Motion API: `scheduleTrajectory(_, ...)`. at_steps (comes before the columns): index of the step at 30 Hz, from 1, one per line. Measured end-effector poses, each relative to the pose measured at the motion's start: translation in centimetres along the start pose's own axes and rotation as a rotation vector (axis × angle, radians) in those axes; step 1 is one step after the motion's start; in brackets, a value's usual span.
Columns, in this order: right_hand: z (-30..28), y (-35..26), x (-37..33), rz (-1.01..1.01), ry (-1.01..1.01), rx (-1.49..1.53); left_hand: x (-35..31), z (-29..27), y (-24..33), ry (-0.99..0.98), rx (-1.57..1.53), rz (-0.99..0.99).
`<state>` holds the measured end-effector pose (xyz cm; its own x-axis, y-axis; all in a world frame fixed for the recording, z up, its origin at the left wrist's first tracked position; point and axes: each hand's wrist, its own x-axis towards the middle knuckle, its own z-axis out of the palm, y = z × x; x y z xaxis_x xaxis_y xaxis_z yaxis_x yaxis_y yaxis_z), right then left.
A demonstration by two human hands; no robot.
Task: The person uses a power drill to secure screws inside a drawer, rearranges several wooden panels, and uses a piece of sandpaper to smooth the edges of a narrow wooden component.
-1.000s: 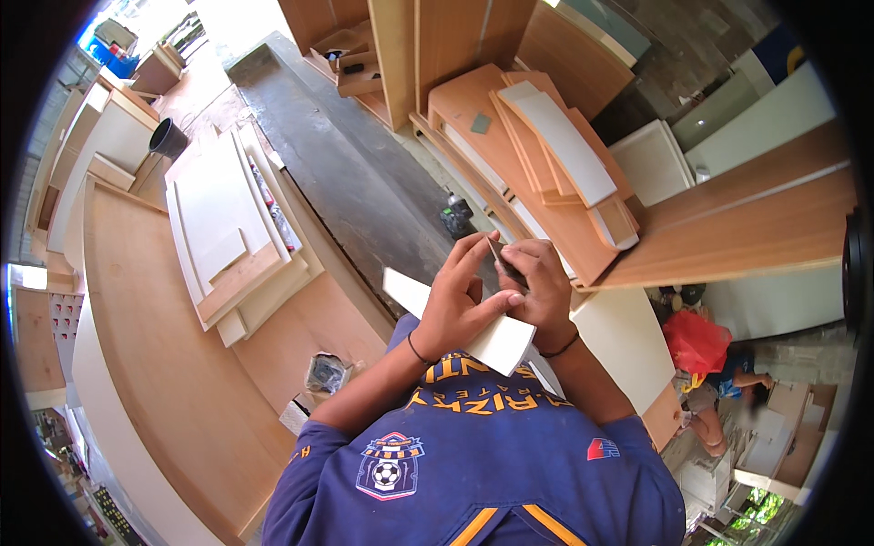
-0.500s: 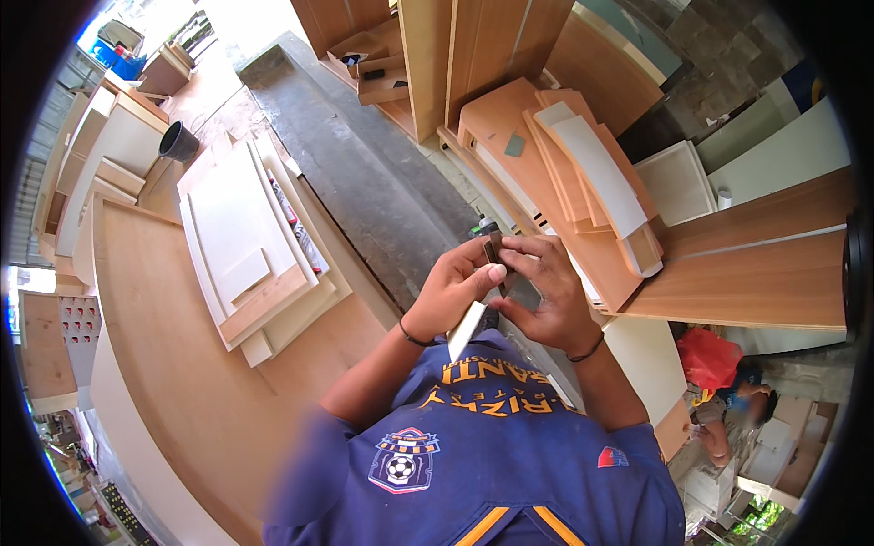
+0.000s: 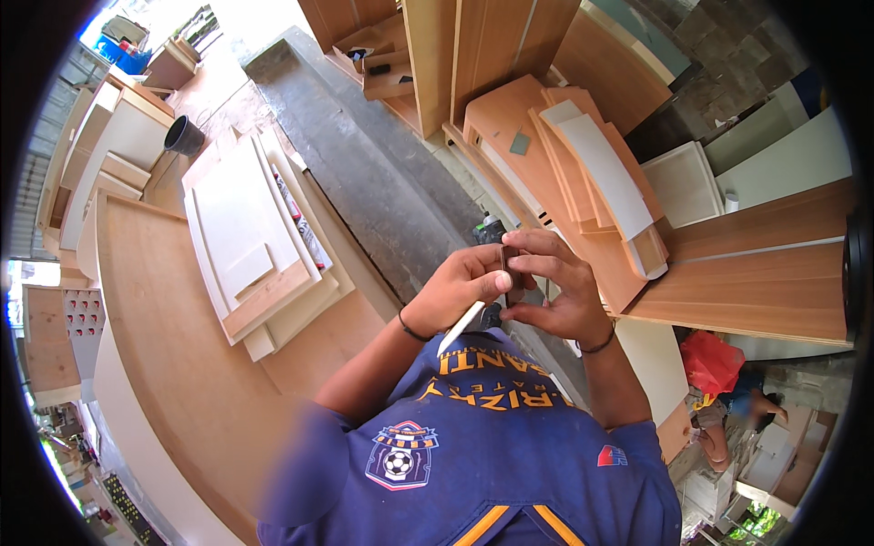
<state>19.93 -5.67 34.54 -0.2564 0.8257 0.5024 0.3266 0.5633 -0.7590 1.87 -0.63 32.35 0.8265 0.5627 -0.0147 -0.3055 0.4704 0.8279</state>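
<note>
My left hand (image 3: 460,289) and my right hand (image 3: 551,291) meet in front of my chest, both gripping a small white panel (image 3: 461,328) seen edge-on. Its white edge slants down below my left thumb. A narrow dark strip (image 3: 510,262) stands between the fingertips of both hands, at the panel's upper end. I wear a blue shirt, a thin band on the left wrist and a bracelet on the right.
A long wooden board (image 3: 173,346) and a stack of pale panels (image 3: 246,246) lie to my left. A grey concrete floor strip (image 3: 364,173) runs ahead. Stacked brown and white boards (image 3: 583,173) lie right, beside a wide wooden board (image 3: 756,273). Another person (image 3: 728,400) crouches at lower right.
The white panel, first held flat with its face showing, has been turned edge-on. My hands have closed together around its upper end and the dark strip.
</note>
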Motion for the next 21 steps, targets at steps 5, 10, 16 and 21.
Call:
scheduleTrajectory(5, 0.4, 0.6, -0.3, -0.030, 0.007, 0.098, -0.1, 0.5, 0.0, 0.037, 0.001, 0.029)
scheduleTrajectory(10, 0.8, -0.2, -0.5, 0.092, 0.013, 0.034, -0.4, 0.8, 0.4, 0.093, -0.005, -0.022)
scheduleTrajectory(16, 1.1, -0.3, 0.0, 0.050, -0.001, -0.058, -0.8, 0.8, 0.3, 0.156, 0.022, -0.051)
scheduleTrajectory(21, 1.2, -0.2, 0.2, 0.014, 0.004, -0.106, -0.9, 0.4, 0.8, 0.115, 0.080, -0.014)
